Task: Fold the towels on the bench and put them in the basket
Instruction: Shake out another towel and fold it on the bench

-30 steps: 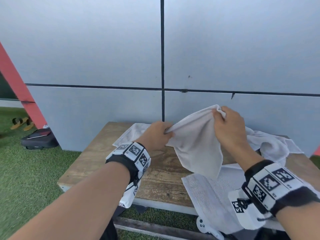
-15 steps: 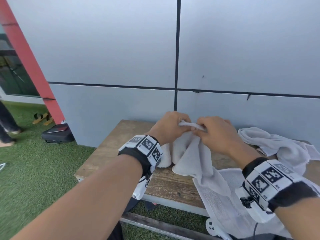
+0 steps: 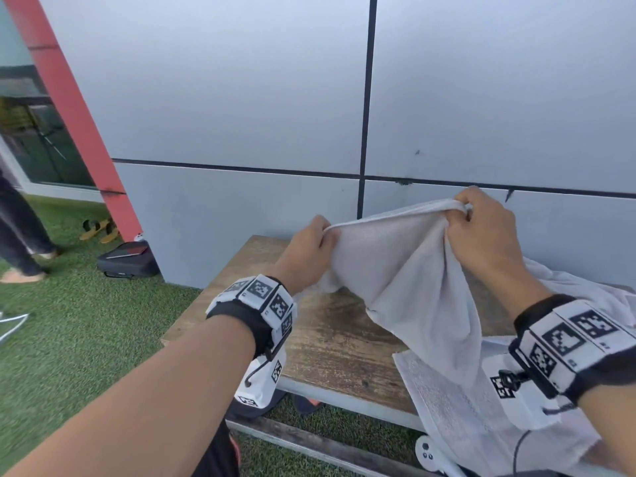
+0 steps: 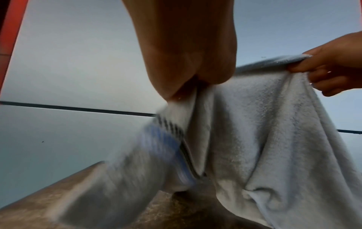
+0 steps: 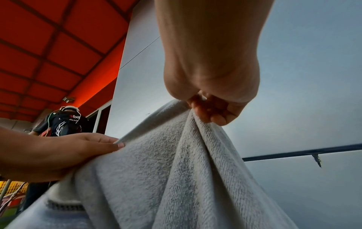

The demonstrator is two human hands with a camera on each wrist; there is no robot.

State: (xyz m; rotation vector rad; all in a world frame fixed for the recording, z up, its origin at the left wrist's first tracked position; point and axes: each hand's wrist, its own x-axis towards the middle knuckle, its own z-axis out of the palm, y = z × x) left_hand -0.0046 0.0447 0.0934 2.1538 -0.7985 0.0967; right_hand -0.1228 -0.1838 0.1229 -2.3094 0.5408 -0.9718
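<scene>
I hold a white towel (image 3: 416, 270) up over the wooden bench (image 3: 330, 339), its top edge stretched between both hands. My left hand (image 3: 311, 249) pinches the edge's left end, and my right hand (image 3: 481, 232) grips the right end a little higher. The cloth hangs in folds below them. In the left wrist view the towel (image 4: 264, 124) shows a blue striped border low down, under my left hand (image 4: 192, 65). The right wrist view shows my right hand (image 5: 211, 99) bunching the towel (image 5: 166, 170). No basket is in view.
Another white towel (image 3: 457, 407) lies flat over the bench's front right edge, and a crumpled one (image 3: 585, 294) lies behind my right wrist. A grey panel wall (image 3: 241, 132) stands right behind the bench. On the grass at left are a black bag (image 3: 127, 259), sandals (image 3: 98, 228) and a person's legs (image 3: 20, 235).
Half a second ago my hands were close together, bunching the towel low over the bench. They have moved apart and risen, spreading its top edge.
</scene>
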